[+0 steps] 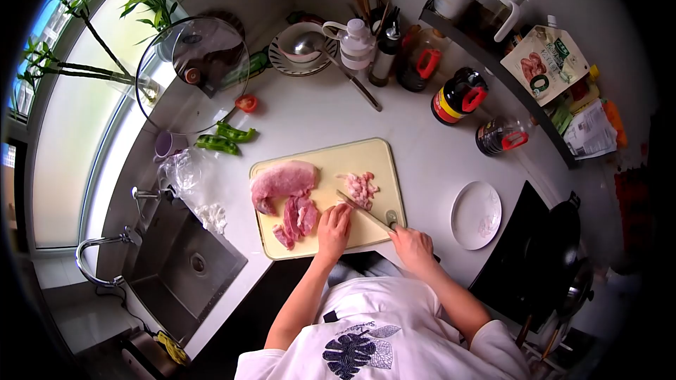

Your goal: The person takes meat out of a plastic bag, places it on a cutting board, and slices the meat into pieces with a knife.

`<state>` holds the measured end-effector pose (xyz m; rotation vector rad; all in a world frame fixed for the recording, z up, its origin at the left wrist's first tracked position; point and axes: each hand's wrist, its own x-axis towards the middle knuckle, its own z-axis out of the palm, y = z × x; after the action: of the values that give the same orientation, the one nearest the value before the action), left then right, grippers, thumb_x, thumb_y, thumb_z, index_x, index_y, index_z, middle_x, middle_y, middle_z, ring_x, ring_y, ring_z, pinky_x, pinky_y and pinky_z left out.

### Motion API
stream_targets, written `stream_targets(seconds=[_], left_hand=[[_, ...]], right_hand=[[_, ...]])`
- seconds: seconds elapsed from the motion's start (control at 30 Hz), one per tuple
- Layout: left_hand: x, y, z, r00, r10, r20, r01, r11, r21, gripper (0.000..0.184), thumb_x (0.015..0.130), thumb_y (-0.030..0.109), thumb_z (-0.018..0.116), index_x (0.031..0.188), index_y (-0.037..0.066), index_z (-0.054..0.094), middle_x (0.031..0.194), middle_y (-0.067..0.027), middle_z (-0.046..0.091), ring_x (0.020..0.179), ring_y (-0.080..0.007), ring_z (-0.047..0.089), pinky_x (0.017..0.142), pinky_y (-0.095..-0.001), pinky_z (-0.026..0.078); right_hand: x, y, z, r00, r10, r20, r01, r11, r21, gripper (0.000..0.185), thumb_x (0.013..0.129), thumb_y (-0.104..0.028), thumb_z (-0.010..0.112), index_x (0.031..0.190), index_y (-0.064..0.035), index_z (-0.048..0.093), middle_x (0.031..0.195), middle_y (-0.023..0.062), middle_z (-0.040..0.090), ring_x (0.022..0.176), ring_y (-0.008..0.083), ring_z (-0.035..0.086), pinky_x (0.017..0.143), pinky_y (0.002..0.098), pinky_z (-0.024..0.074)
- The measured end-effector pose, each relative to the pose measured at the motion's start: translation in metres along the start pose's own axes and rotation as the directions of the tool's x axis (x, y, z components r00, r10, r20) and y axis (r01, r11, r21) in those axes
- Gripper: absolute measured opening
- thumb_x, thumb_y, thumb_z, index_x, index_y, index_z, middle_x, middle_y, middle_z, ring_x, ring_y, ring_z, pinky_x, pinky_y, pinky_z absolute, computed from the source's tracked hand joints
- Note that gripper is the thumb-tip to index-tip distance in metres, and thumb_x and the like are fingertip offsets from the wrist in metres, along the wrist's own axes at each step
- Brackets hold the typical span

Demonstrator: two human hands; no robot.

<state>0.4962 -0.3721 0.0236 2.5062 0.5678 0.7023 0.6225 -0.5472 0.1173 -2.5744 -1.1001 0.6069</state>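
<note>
A kitchen knife (369, 215) is in my right hand (413, 245), its handle gripped near the lower right corner of the cream cutting board (322, 246). The blade slants up and left across the board. My left hand (334, 231) is closed, its fingertips bunched down beside the blade; whatever lies under them is hidden. Small diced pieces of raw meat (360, 188) lie in a pile just beyond the blade tip. On the board's left side rest a large piece of raw meat (284, 181) and several thick strips of meat (299, 217).
Left of the board are green peppers (218, 144), a tomato half (246, 103), a plastic bag (191, 177) and the sink (197, 262). A white plate (476, 215) sits right. Behind stand a bowl (301, 42), a ladle (358, 89) and sauce bottles (459, 96). A glass lid (192, 74) leans far left.
</note>
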Motion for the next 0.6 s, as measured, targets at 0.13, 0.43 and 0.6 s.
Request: stream_targets(seconds=[0.13, 0.43, 0.6], left_hand=[[-0.005, -0.001, 0.000, 1.000, -0.005, 0.003, 0.005, 1.000, -0.031, 0.039, 0.079, 0.000, 0.068, 0.117, 0.002, 0.065, 0.120, -0.0128, 0.063, 0.111, -0.0328, 0.059, 0.094, -0.0416, 0.051], [-0.004, -0.005, 0.004, 0.997, -0.073, 0.004, 0.073, 0.996, -0.048, 0.037, 0.081, -0.002, 0.067, 0.117, 0.001, 0.064, 0.120, -0.0128, 0.062, 0.112, -0.0329, 0.059, 0.095, -0.0413, 0.051], [-0.004, -0.003, 0.004, 0.998, -0.056, -0.012, 0.056, 0.998, -0.029, 0.036, 0.081, -0.002, 0.067, 0.117, 0.000, 0.065, 0.120, -0.0126, 0.062, 0.111, -0.0320, 0.059, 0.094, -0.0398, 0.052]], right_hand=[[-0.007, 0.001, -0.018, 0.999, 0.033, -0.007, -0.033, 0.998, 0.060, 0.028, 0.098, -0.029, 0.059, 0.087, -0.0034, 0.063, 0.077, 0.0206, 0.068, 0.072, 0.0431, 0.067, 0.066, 0.0539, 0.0527], [-0.018, -0.015, -0.027, 1.000, 0.001, -0.023, -0.001, 1.000, 0.006, 0.027, 0.098, -0.029, 0.060, 0.090, -0.0037, 0.063, 0.077, 0.0191, 0.067, 0.070, 0.0421, 0.067, 0.064, 0.0530, 0.0522], [-0.021, -0.014, -0.023, 1.000, 0.008, -0.011, -0.008, 1.000, 0.017, 0.026, 0.098, -0.029, 0.060, 0.089, -0.0041, 0.064, 0.077, 0.0179, 0.067, 0.070, 0.0415, 0.066, 0.064, 0.0542, 0.0513]])
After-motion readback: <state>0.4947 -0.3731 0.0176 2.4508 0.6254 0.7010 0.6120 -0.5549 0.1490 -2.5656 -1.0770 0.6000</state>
